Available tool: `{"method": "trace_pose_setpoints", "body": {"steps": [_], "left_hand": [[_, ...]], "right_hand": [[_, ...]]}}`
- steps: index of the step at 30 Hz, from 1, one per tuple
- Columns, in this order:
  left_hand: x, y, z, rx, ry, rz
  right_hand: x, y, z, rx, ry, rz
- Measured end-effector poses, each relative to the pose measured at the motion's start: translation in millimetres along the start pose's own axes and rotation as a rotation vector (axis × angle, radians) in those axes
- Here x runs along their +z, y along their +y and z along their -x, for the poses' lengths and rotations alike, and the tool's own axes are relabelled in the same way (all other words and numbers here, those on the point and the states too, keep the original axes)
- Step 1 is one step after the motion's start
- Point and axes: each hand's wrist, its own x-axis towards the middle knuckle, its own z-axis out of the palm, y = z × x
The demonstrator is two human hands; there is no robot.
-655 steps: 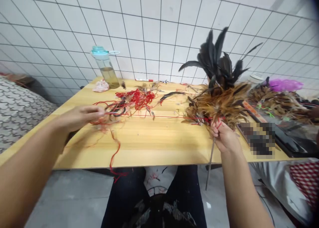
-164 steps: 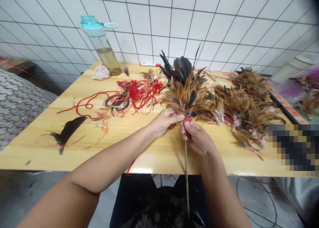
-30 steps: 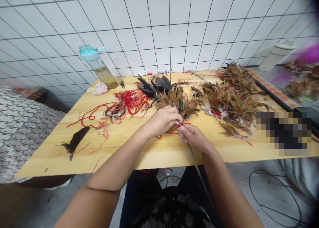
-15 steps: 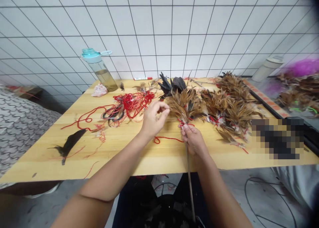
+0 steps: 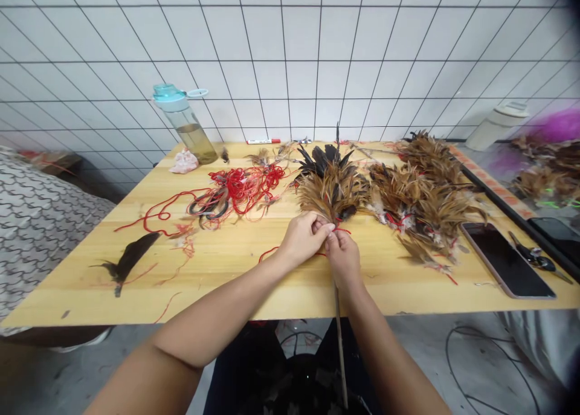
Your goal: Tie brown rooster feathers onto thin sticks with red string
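A feather duster of brown and black feathers (image 5: 335, 182) lies on the table in front of me, its thin stick (image 5: 339, 342) running down past the table edge. My right hand (image 5: 345, 255) is closed round the stick just below the feathers. Against its fingertips, my left hand (image 5: 304, 237) pinches at the base of the feathers, where red string (image 5: 343, 230) is tied. More of that string (image 5: 267, 253) trails on the wood behind my left wrist. The pinched spot itself is mostly hidden by fingers.
Left of the duster are tangled red string (image 5: 235, 188), scissors (image 5: 208, 206) and a dark feather (image 5: 131, 255). A bottle (image 5: 194, 131) stands behind. On the right lie feather bundles (image 5: 421, 194), a phone (image 5: 507, 261) and small snips (image 5: 539, 259). A patterned cloth (image 5: 49, 215) borders the left side.
My left hand has moved right and down from beside the feathers to meet my right hand at the tied base. The feathers have shifted slightly; my right hand keeps its hold.
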Motion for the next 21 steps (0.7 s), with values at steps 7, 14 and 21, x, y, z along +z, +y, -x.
{"method": "trace_pose_setpoints", "body": {"steps": [7, 14, 21], "left_hand": [[-0.4, 4.0, 2.1, 0.056, 0.008, -0.005], [-1.7, 7.8, 2.7, -0.029, -0.02, 0.07], [-0.3, 3.8, 2.7, -0.126, -0.121, 0.155]], "right_hand": [[3.8, -2.1, 4.6, -0.088, 0.091, 0.114], [3.0, 2.6, 5.5, -0.157, 0.174, 0.172], [-0.4, 1.8, 5.8, -0.193, 0.265, 0.217]]}}
